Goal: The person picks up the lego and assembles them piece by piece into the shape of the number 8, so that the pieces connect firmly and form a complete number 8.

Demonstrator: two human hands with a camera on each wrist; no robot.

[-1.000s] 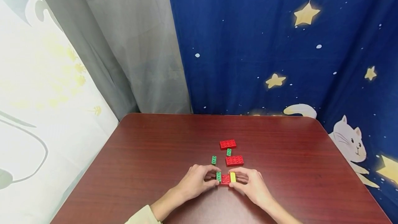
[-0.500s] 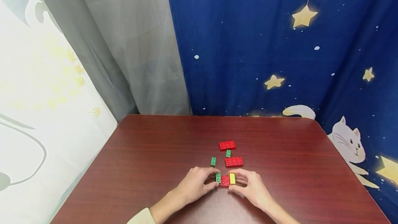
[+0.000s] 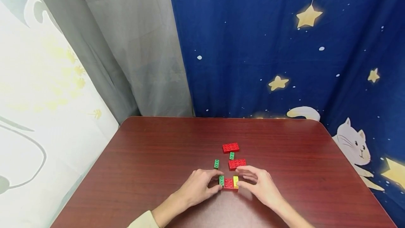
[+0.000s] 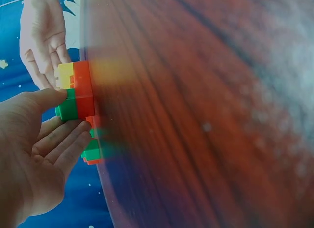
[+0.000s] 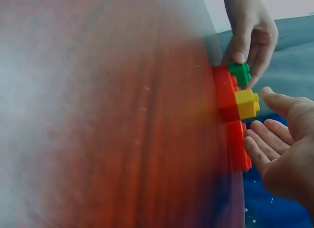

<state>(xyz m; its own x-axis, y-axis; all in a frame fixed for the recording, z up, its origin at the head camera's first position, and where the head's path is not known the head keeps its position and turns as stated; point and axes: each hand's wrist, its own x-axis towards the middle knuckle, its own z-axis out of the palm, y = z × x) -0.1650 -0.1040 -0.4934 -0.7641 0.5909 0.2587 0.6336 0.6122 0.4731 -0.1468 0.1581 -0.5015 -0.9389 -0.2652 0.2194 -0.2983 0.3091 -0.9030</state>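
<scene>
A red toy brick [image 3: 228, 183] lies on the table near the person. A small green brick [image 3: 221, 181] is on top of its left end, and a small yellow brick [image 3: 236, 181] tops the right end. The left hand [image 3: 200, 185] pinches the green brick between thumb and fingers. Just right of the yellow brick is the right hand [image 3: 261, 187], thumb and fingers spread apart around it. In the right wrist view a gap shows between the yellow brick [image 5: 247, 104] and the thumb [image 5: 274, 101].
Behind the hands lie a red brick [image 3: 233, 164], a second red brick [image 3: 230, 147] further back, and a small green brick [image 3: 232, 156] between them. Another green brick [image 3: 216, 164] lies to their left. The wooden table [image 3: 158, 143] ends at curtains.
The right hand has let go of the yellow brick and moved slightly right, its fingers spreading. The left hand stays on the green brick.
</scene>
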